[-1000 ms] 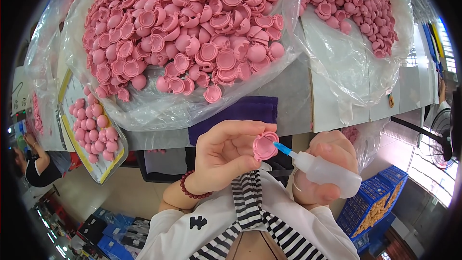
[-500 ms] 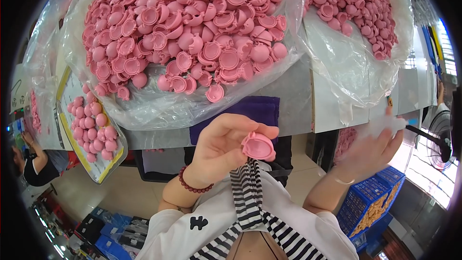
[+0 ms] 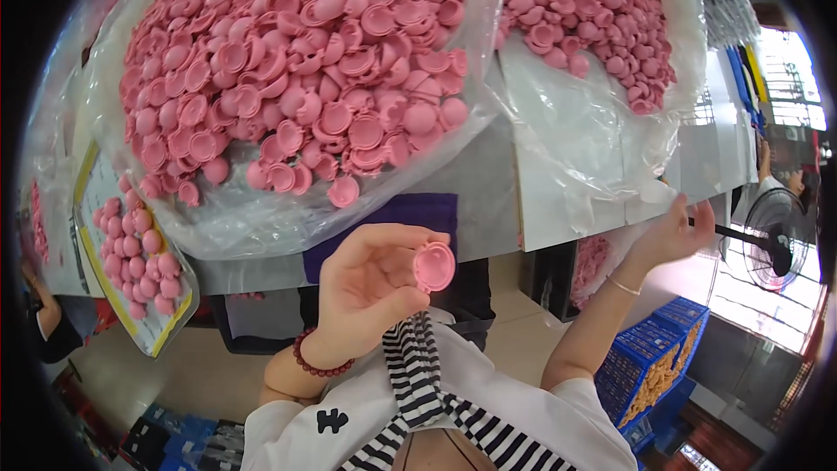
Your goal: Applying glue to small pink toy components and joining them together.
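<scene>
My left hand (image 3: 370,283), with a dark red bead bracelet on its wrist, pinches a pink plastic half-shell (image 3: 434,267). The shell's hollow side shows, with a raised rim. It is held over the front edge of the table, near a folded purple cloth (image 3: 423,214). Out to the right, my right hand (image 3: 673,235) is raised with its fingers apart. Beside its fingertips is a small whitish thing (image 3: 656,192), too unclear to name. A large heap of similar pink half-shells (image 3: 296,61) lies on clear plastic sheeting in front of me.
At left, a yellow-edged tray (image 3: 157,331) bears closed pink balls (image 3: 139,262). A second pink heap (image 3: 593,9) lies on plastic at the right. Blue crates (image 3: 654,366) with tan pieces stand low right, near a black fan (image 3: 772,240). Another person's arm (image 3: 44,305) shows far left.
My right hand, earlier blurred around a translucent white bottle with a blue tip, now shows spread fingers. The half-shell in my left hand has turned its hollow more toward view. The whole view has shifted.
</scene>
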Motion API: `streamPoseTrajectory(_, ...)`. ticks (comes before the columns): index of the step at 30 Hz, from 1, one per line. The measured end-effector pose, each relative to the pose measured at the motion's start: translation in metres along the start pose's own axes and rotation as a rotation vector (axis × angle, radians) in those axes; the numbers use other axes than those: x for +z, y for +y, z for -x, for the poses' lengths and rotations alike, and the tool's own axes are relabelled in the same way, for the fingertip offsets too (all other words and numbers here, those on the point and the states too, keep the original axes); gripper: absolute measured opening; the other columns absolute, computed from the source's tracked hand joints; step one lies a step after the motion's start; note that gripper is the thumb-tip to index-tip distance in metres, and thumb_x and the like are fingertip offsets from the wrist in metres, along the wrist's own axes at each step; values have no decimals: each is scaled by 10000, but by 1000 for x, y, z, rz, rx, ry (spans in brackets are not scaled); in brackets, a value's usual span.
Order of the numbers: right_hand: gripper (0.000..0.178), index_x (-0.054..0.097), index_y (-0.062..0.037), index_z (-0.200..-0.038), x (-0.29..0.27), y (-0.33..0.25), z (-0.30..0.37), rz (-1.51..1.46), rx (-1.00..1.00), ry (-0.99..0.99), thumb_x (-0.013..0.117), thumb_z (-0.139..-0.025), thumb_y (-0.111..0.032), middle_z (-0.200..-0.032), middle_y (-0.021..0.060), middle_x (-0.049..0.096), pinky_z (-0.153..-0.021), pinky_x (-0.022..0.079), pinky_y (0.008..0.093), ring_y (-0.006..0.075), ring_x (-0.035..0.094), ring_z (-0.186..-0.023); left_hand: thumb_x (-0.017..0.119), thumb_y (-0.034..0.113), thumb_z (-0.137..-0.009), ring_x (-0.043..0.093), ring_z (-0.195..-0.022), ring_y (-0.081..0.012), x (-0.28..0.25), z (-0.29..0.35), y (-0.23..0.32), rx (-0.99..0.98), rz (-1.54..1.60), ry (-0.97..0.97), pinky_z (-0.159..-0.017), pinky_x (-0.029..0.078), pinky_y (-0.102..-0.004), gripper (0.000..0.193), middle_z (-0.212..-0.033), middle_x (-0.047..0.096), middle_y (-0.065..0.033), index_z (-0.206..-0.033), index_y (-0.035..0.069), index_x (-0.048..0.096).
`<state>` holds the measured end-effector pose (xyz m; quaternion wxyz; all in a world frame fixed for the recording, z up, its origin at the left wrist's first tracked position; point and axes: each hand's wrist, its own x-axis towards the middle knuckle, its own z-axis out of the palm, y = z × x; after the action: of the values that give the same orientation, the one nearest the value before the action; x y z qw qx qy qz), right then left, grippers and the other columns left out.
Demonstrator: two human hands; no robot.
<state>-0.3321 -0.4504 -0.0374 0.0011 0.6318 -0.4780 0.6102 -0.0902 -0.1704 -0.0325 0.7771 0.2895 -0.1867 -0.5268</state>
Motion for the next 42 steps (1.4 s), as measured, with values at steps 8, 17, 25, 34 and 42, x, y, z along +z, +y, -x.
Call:
streamPoseTrajectory(8,289,571,-19,-987,136,-49,-30,-213,-347,-948,632,-720,-111,-877,89,603,-684,432,304,210,556,-789,646,-56,-714,537,-1015,-202,7,2,2,79,-256,-20,-879,442,-328,430,-1124,519,-182,-1096,-53,451)
streamPoseTrajectory(17,307,609,-12,-1010,81,-106,-3,-511,42,-1089,660,-721,-101,-855,64,543,-593,426,239,135,536,-752,629,-63,-722,531,-1028,-202,-4,4,4,115,-231,48,-883,438,-331,416,-1124,519,-184,-1098,-54,451)
streamPoseTrajectory(25,434,617,39,-938,-3,-168,95,-930,101,-1115,747,-641,-250,-877,101,563,-705,426,298,197,525,-808,662,-90,-677,562,-948,-194,9,-2,-13,258,-379,84,-801,475,-287,383,-1092,532,-187,-1031,-44,523)
streamPoseTrajectory(34,459,621,8,-968,-8,-161,130,-981,315,-988,722,-663,-319,-926,95,509,-653,399,254,162,481,-785,725,20,-648,617,-819,-231,10,-6,-16,472,-808,69,-710,495,-280,324,-990,597,-170,-946,5,598)
streamPoseTrajectory(42,281,631,21,-954,-7,-166,116,-758,-80,-954,684,-695,-71,-715,60,538,-540,394,245,154,483,-609,618,-62,-732,535,-1013,-198,11,-7,-12,185,-227,67,-855,461,-295,412,-1126,517,-152,-1128,-64,504)
